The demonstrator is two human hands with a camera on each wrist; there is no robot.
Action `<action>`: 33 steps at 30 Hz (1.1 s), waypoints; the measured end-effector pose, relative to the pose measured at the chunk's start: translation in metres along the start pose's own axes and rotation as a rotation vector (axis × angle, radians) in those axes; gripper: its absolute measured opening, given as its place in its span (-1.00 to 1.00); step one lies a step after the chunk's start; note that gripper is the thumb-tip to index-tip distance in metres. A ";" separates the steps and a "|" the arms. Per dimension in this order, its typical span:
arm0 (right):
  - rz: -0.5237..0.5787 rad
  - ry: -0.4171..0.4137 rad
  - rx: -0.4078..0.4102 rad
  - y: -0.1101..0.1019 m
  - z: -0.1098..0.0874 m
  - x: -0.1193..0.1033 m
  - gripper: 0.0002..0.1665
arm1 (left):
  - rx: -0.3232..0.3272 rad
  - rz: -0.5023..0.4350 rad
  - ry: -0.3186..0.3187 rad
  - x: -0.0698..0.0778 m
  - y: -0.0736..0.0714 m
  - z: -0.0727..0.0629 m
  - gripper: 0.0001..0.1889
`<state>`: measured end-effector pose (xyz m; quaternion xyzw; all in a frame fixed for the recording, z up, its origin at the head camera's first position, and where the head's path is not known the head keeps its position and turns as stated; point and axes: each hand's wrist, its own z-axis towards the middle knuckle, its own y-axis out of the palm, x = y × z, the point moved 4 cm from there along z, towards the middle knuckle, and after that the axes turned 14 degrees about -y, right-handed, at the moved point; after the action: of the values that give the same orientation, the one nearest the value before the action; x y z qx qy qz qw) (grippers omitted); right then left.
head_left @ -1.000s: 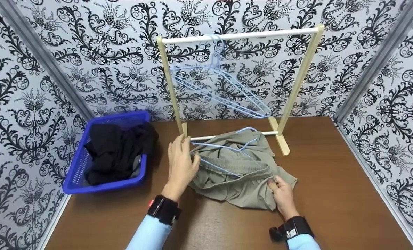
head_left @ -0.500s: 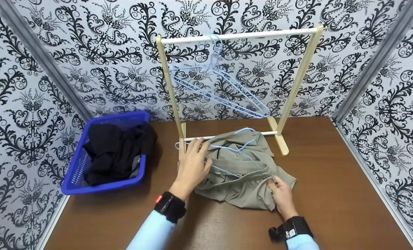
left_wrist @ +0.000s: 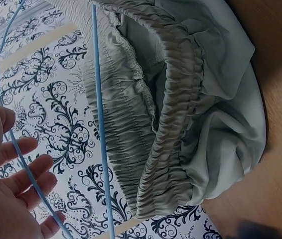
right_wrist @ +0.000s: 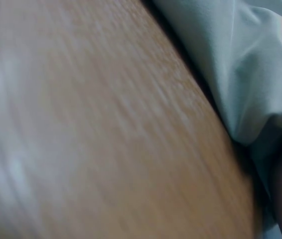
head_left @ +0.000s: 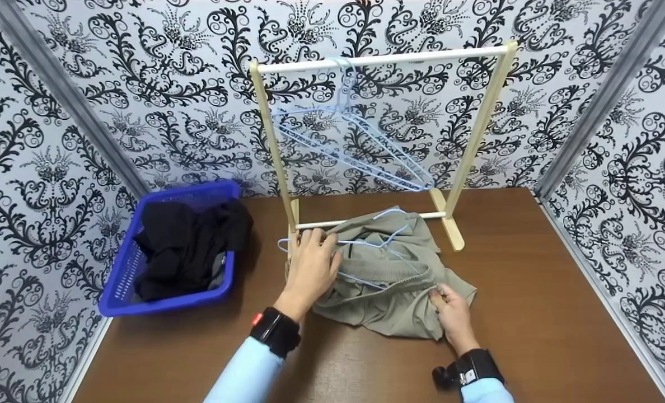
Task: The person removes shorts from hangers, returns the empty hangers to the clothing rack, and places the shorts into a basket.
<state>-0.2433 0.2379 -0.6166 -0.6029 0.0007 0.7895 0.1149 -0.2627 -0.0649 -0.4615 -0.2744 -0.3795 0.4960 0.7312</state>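
Observation:
Grey-green shorts with a gathered elastic waistband lie on the table, the waist opening facing left in the left wrist view. A light blue wire hanger runs partly inside the waist, its hook over the cloth. My left hand is at the hanger's left end; in the left wrist view its loosely bent fingers lie behind the wire, which crosses them. My right hand pinches the right side of the shorts near the waistband. Only a blurred edge of it shows in the right wrist view.
Behind the shorts stands a wooden rack with light blue hangers on its white top rod. A blue basket holding dark clothes sits at the left. Patterned walls enclose the table.
My left hand moved right along the hanger from its left end, then the hanger's left end came slightly toward me. My right hand has kept its grip on the shorts.

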 end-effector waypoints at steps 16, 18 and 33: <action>0.001 0.008 -0.002 -0.002 0.000 0.002 -0.76 | 0.059 -0.088 -0.018 0.003 -0.001 0.001 -0.67; -0.003 0.000 0.002 -0.002 0.000 0.003 -0.73 | 0.071 -0.091 -0.014 0.003 -0.001 0.001 -0.66; -0.009 0.054 -0.008 0.002 -0.001 -0.016 -0.85 | 0.109 -0.152 -0.003 -0.008 -0.006 0.000 -0.62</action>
<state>-0.2383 0.2333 -0.6023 -0.6244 -0.0022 0.7724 0.1161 -0.2612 -0.0740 -0.4594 -0.2038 -0.3730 0.4593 0.7800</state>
